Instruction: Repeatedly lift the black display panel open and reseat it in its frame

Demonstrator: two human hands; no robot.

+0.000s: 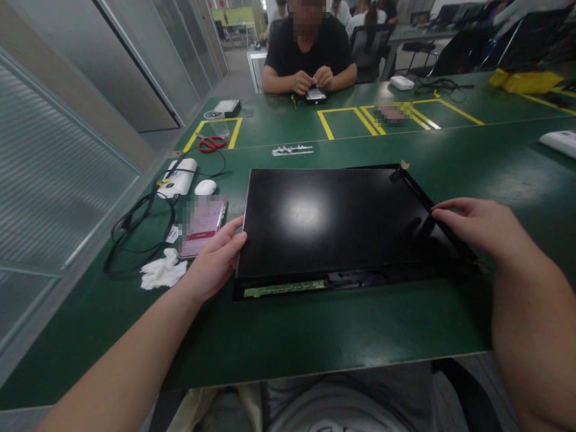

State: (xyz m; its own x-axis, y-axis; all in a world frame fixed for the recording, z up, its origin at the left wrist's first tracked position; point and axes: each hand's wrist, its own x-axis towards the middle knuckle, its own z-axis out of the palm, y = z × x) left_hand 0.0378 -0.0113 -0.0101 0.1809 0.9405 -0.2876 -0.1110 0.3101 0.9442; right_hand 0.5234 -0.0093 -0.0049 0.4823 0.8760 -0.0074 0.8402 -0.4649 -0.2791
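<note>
The panel (324, 222) is apparently being aligned, level handling required: pinched at nine o'clock by left grip (220, 255); frame (459, 246) apparently pinched at three by right grip (472, 222).

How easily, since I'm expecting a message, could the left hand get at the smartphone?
Probably yes: the smartphone lies screen-up beside the left hand, seemingly uncovered. The hand's fingers touch the left edge of the display panel, though, and would likely have to leave it first.
</note>
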